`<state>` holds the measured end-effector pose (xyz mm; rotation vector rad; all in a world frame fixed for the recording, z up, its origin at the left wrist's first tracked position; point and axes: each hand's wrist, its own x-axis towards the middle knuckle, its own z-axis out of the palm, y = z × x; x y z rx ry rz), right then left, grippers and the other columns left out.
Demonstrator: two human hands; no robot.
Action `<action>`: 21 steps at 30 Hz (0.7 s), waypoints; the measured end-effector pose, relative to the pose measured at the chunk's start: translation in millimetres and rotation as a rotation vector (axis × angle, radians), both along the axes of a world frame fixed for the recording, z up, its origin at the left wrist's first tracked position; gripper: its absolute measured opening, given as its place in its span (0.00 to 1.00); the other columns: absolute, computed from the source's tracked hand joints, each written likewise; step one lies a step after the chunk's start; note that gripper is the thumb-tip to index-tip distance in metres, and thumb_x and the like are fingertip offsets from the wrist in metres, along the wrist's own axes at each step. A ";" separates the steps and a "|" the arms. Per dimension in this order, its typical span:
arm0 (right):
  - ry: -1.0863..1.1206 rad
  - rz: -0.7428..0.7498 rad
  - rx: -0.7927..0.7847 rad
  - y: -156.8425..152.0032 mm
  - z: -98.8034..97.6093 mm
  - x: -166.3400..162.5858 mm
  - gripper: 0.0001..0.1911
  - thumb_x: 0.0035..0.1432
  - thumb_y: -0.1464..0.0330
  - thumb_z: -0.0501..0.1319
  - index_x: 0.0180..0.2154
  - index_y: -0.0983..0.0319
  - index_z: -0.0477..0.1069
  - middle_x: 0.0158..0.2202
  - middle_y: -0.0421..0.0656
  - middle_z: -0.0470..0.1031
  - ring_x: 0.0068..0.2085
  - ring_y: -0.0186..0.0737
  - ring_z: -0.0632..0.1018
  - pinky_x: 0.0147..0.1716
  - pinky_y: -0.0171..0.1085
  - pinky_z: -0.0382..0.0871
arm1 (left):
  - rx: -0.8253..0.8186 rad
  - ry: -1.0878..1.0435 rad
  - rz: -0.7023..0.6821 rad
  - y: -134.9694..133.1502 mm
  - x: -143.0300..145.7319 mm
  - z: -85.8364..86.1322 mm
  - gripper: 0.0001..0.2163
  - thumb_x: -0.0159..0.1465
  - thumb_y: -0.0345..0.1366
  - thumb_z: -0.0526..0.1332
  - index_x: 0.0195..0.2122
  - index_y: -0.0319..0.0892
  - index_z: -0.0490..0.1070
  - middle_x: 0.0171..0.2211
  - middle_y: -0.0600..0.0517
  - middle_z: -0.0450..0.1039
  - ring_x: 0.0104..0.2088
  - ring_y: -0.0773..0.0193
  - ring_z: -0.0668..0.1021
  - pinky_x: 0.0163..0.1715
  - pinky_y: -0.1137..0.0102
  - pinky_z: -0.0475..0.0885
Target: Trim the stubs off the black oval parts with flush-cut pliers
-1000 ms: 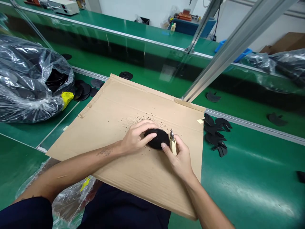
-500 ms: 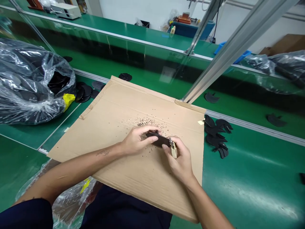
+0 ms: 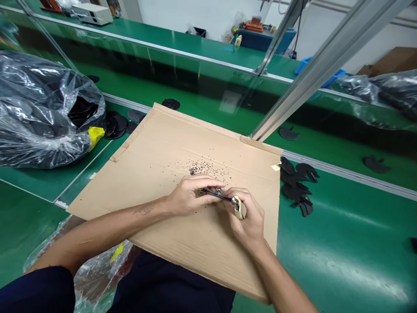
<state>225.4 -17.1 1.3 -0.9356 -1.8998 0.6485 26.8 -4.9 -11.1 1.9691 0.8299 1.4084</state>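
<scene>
Cardboard lies on the desk. Left hand pinches one black disc edge-on above the cardboard. Right hand is clenched round one cutter, which touches the disc. Farther off are two clear bags: left bag holds black discs, right bag holds dark parts.

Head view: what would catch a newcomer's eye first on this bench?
On the flat brown cardboard sheet, the left hand pinches a thin black plastic disc edge-on while the right hand grips a small pale-handled metal tool against it. Black crumbs dot the cardboard just beyond. A big clear plastic bag of black parts sits far left; loose black cut pieces lie on the green table right of the sheet.
</scene>
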 end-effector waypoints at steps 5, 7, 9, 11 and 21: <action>-0.037 0.025 0.018 0.2 -1.4 1.7 0.06 0.65 0.74 0.59 0.41 0.56 0.70 0.37 0.45 0.79 0.39 0.44 0.81 0.38 0.43 0.76 | 0.048 0.017 -0.047 1.5 -1.6 2.3 0.12 0.68 0.32 0.64 0.52 0.43 0.78 0.42 0.46 0.83 0.41 0.61 0.83 0.43 0.65 0.79; -0.047 0.027 0.007 0.6 -0.7 2.0 0.06 0.66 0.73 0.58 0.41 0.56 0.70 0.36 0.45 0.78 0.39 0.44 0.81 0.37 0.43 0.76 | 0.147 0.066 -0.034 2.2 -2.9 2.4 0.12 0.69 0.32 0.63 0.53 0.45 0.77 0.41 0.47 0.84 0.41 0.62 0.83 0.42 0.64 0.79; -0.047 0.033 0.000 1.0 0.5 2.1 0.05 0.65 0.72 0.59 0.40 0.56 0.70 0.36 0.45 0.78 0.38 0.44 0.81 0.36 0.42 0.76 | 0.235 0.108 -0.019 2.1 -4.2 2.4 0.12 0.70 0.31 0.61 0.53 0.46 0.77 0.41 0.48 0.84 0.39 0.63 0.83 0.42 0.65 0.79; -0.047 0.041 0.000 1.2 1.6 2.1 0.05 0.65 0.72 0.59 0.40 0.56 0.71 0.37 0.45 0.79 0.38 0.44 0.81 0.35 0.42 0.76 | 0.289 0.125 -0.004 1.2 -5.1 2.6 0.12 0.70 0.31 0.60 0.54 0.46 0.76 0.41 0.48 0.84 0.39 0.63 0.83 0.41 0.65 0.79; -0.034 0.063 -0.039 1.3 4.9 2.9 0.05 0.64 0.72 0.61 0.40 0.56 0.71 0.36 0.44 0.79 0.36 0.43 0.80 0.34 0.41 0.75 | 0.336 0.099 0.006 -2.8 -4.5 5.5 0.13 0.69 0.29 0.61 0.54 0.44 0.76 0.39 0.48 0.84 0.38 0.63 0.83 0.39 0.66 0.78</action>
